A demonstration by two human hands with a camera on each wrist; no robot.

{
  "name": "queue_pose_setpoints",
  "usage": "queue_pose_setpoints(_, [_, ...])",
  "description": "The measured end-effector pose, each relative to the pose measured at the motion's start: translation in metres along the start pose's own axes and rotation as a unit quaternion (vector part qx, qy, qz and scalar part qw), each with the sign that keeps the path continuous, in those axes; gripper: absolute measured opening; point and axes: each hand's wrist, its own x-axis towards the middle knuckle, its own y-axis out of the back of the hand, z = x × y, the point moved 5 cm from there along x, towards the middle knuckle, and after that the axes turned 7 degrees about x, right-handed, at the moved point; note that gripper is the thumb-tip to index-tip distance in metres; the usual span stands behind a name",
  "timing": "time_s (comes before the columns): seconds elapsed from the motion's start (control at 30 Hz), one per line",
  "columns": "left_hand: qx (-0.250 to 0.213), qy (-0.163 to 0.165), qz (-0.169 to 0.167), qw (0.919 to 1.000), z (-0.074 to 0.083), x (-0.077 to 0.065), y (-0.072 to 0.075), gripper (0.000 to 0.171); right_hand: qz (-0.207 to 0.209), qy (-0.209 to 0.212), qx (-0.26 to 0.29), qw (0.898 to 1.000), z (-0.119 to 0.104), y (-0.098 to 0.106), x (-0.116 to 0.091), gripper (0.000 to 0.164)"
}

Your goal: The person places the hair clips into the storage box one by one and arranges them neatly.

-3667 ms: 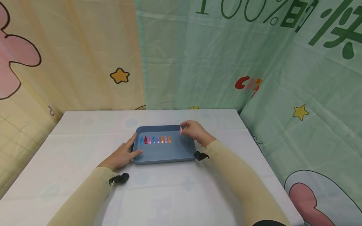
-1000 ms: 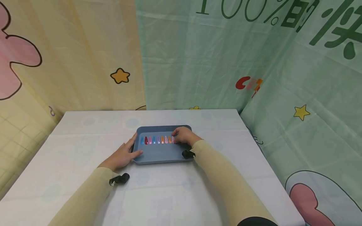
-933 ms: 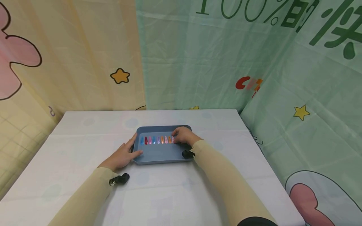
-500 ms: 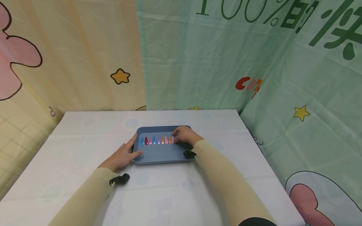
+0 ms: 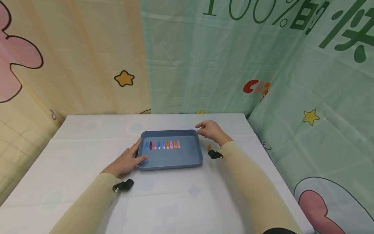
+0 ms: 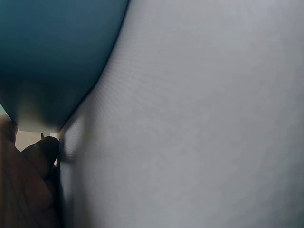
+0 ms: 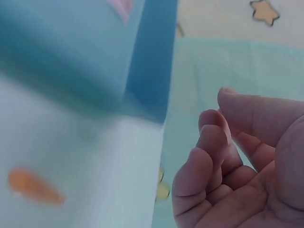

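Note:
Several colourful teardrop-shaped snap hair clips lie in a row on the blue-grey tray (image 5: 172, 160); a pink hair clip (image 5: 179, 144) ends the row on the right. My left hand (image 5: 124, 161) rests at the tray's left side, thumb over the near-left rim and fingers extended along the outer wall. My right hand (image 5: 212, 131) is just past the far right corner. In the right wrist view its fingers are loosely bent with nothing between them. An orange hair clip (image 7: 35, 185) lies on the table right of the tray, below this hand, partly hidden by the wrist camera in the head view.
A white patterned cloth covers the table (image 5: 163, 201). Printed curtains (image 5: 198, 65) hang behind it and along the right side. Black wrist cameras stick out from both sleeves, the right wrist camera (image 5: 215, 154) near the tray's right edge.
My right hand brought the pink hair clip down to the right end of the row, let it go, then moved right and back past the tray's corner. My left hand has stayed in place.

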Motion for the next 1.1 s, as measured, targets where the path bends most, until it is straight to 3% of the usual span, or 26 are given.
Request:
queue_pose_setpoints(0.23, [0.000,0.002,0.000,1.0000,0.000,0.001,0.000,0.101,0.004,-0.037,-0.079,0.996,0.037,0.021,-0.006,0.038])
queue_pose_setpoints(0.53, [-0.001,0.002,0.000,1.0000,0.001,0.001,0.000,0.102,0.000,-0.071,-0.130,0.989,0.066,0.019,-0.019,0.033])
queue_pose_setpoints(0.83, [0.000,0.008,-0.002,1.0000,0.001,0.000,0.000,0.102,0.008,-0.058,-0.124,0.991,0.076,0.008,-0.026,0.040])
queue_pose_setpoints(1.1, [-0.001,0.008,-0.002,1.0000,0.001,0.001,-0.001,0.102,0.017,-0.050,-0.141,0.989,0.076,0.004,-0.025,0.034])
